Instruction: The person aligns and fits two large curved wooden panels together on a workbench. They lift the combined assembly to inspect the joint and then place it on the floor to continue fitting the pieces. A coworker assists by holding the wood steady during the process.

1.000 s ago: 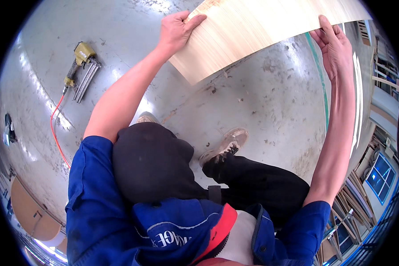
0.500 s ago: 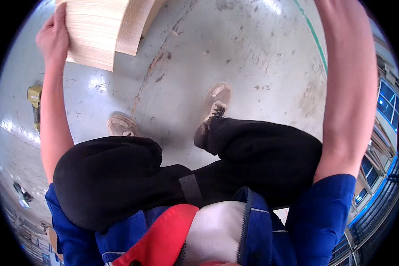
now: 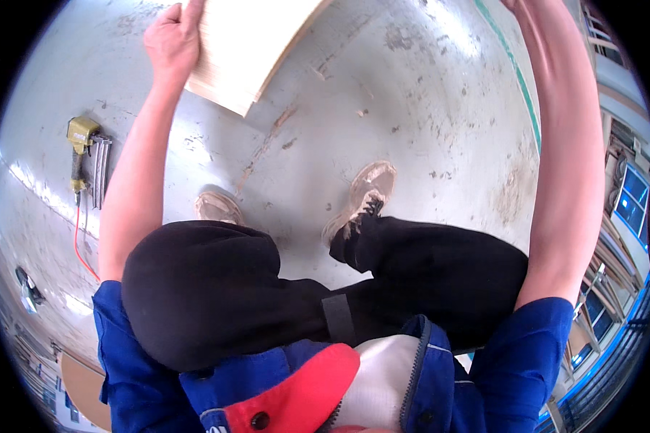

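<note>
My left hand (image 3: 172,45) is closed round the left edge of a pale wooden board (image 3: 249,47) near the top of the view. The board is tilted above the floor, and its upper part runs out of the picture. On the right my bare forearm (image 3: 567,144) stretches up to the top edge. The right hand itself lies beyond the picture, so what it touches is hidden.
A yellow pneumatic nail gun (image 3: 84,133) with an orange hose (image 3: 84,249) lies on the grey floor (image 3: 440,187) left of my arm. A green line (image 3: 509,54) crosses the floor. Racks with long wooden pieces (image 3: 614,238) stand far right.
My left hand and the board have shifted right and slightly up. The second wooden piece beside it no longer shows separately. More of the nail gun and its hose has come into view.
</note>
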{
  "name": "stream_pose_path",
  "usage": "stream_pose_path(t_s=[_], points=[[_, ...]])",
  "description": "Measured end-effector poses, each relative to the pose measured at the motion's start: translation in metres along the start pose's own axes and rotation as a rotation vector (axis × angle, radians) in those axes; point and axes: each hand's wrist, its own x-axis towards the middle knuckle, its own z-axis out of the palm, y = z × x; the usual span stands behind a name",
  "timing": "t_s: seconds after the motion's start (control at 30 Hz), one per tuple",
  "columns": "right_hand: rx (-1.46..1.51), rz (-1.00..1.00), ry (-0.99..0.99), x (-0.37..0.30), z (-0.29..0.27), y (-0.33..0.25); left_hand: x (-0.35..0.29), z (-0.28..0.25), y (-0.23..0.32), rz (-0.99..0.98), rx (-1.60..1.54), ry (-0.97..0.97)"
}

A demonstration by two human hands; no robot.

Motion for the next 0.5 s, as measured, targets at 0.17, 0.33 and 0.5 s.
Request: stream_pose_path(t_s=[0.17, 0.33, 0.5], points=[[-0.060, 0.109, 0.075, 0.010, 0.003, 0.000, -0.013, -0.006, 0.010, -0.138, -0.097, -0.012], [-0.326, 0.169, 0.057, 0.004, -0.009, -0.008, -0.025, -0.018, 0.001, -0.205, -0.070, -0.064], [-0.299, 0.266, 0.173, -0.007, 0.000, -0.019, -0.072, -0.026, -0.021, -0.355, -0.243, -0.144]])
